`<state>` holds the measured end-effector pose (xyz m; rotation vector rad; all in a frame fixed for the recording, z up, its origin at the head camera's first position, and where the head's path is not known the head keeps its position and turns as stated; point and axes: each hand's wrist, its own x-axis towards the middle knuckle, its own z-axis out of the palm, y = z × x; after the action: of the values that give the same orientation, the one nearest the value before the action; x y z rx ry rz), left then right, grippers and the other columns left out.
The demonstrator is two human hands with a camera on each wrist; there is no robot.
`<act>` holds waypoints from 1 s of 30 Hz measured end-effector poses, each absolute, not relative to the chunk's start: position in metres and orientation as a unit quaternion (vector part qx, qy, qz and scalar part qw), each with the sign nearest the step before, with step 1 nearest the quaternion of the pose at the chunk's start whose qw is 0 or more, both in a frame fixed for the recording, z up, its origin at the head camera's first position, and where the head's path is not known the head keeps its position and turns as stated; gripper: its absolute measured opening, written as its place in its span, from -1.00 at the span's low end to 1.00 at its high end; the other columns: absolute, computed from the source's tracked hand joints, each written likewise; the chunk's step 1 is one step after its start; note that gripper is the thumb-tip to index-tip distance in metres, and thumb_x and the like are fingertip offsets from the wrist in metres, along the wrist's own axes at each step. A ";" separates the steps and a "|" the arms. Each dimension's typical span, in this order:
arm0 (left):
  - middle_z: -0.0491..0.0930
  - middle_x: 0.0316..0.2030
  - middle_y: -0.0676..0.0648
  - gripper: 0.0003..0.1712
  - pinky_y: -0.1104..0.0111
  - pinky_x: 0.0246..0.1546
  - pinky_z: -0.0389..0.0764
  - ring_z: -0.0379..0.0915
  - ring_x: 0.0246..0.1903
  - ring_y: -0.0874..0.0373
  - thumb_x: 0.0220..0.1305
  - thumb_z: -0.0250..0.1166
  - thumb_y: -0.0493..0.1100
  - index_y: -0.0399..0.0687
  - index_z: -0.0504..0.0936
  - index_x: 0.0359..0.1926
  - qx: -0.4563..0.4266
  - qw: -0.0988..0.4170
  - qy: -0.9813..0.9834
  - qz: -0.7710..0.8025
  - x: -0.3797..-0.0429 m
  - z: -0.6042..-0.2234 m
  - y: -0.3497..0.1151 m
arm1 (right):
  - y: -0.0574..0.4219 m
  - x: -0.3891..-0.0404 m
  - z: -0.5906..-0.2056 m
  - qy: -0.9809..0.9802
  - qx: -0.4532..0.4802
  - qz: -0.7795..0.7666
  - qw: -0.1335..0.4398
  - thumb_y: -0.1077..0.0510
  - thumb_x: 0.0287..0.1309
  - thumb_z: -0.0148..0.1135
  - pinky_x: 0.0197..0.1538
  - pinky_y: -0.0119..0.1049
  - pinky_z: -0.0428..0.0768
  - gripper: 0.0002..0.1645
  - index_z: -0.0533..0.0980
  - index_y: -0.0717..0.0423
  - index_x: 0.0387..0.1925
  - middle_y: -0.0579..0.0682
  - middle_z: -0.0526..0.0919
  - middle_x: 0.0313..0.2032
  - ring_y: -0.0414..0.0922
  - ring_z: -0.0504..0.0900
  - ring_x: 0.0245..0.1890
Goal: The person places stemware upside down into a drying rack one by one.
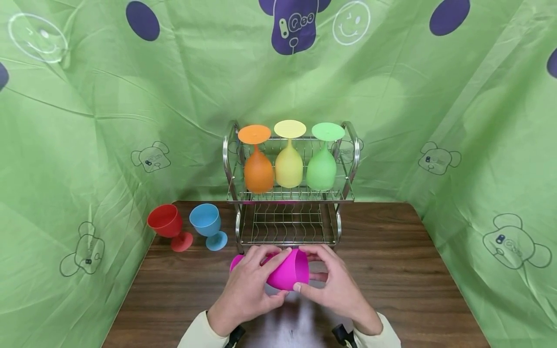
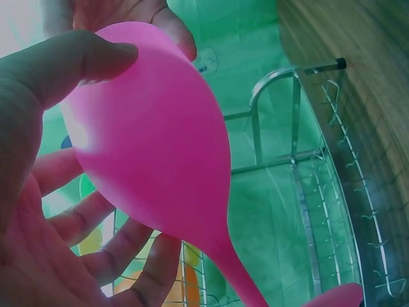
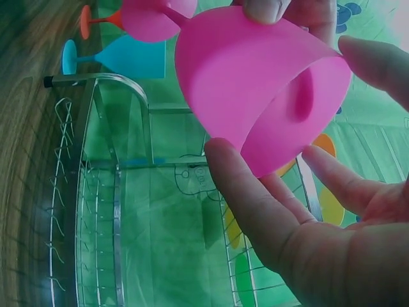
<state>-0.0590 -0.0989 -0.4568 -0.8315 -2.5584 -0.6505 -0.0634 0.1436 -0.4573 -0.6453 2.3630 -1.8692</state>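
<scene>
A magenta goblet [image 1: 284, 275] lies sideways between my two hands in front of the rack, its mouth turned right and its foot to the left. My left hand [image 1: 245, 292] grips the bowl, thumb on one side and fingers curled round the other. At the mouth, my right hand [image 1: 339, 285] holds the rim with thumb and fingertips. The left wrist view shows the smooth bowl [image 2: 153, 134] narrowing into the stem. Looking into the mouth, the right wrist view shows the hollow goblet [image 3: 220, 83].
Behind the hands stands a two-tier metal dish rack [image 1: 289, 200]. Its upper tier holds upside-down orange [image 1: 258, 174], yellow [image 1: 289, 166] and green [image 1: 322, 169] goblets. Red [image 1: 167, 222] and blue [image 1: 206, 221] goblets stand upright at left on the wooden table [image 1: 391, 270]. Green cloth surrounds it.
</scene>
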 end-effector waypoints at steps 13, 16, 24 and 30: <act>0.55 0.27 0.06 0.06 0.16 0.04 0.71 0.47 0.23 0.15 -0.12 0.72 0.11 0.19 0.52 0.47 -0.287 0.179 -0.909 -0.242 -0.058 -0.459 -0.099 | 0.139 -0.063 -0.459 0.772 -0.187 -0.607 0.019 0.23 -0.04 0.66 -0.06 -0.21 0.83 -0.09 0.50 -0.15 0.37 0.11 0.55 0.14 0.17 0.64 0.11; 0.54 0.28 0.07 0.04 0.17 0.05 0.73 0.49 0.24 0.15 -0.11 0.72 0.09 0.17 0.53 0.46 -0.261 0.175 -0.905 -0.286 -0.056 -0.463 -0.099 | 0.139 -0.065 -0.460 0.773 -0.174 -0.610 0.017 0.25 -0.05 0.66 -0.07 -0.22 0.83 -0.13 0.53 -0.14 0.33 0.10 0.56 0.13 0.17 0.64 0.10; 0.65 0.15 0.04 -0.41 0.26 0.06 0.76 0.64 0.12 0.12 0.17 0.61 -0.16 0.01 0.68 0.24 -0.067 0.132 -0.793 -0.591 -0.043 -0.472 -0.092 | 0.136 -0.070 -0.462 0.777 -0.141 -0.613 -0.007 0.26 -0.10 0.68 -0.10 -0.20 0.83 -0.14 0.55 -0.14 0.28 0.02 0.56 0.10 0.13 0.62 0.10; 0.61 0.05 -0.21 -0.55 0.38 -0.03 0.76 0.65 -0.02 0.13 0.33 0.43 -0.35 -0.39 0.52 0.16 0.081 0.040 -0.607 -0.789 -0.033 -0.475 -0.088 | 0.134 -0.072 -0.463 0.768 -0.136 -0.626 -0.014 0.29 -0.12 0.68 -0.09 -0.19 0.83 -0.13 0.55 -0.13 0.28 0.00 0.57 0.15 0.14 0.60 0.13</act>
<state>-0.0328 -0.0878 -0.4753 0.2477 -1.8606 -2.4193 -0.0720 0.1339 -0.4634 -0.4304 2.4343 -1.9854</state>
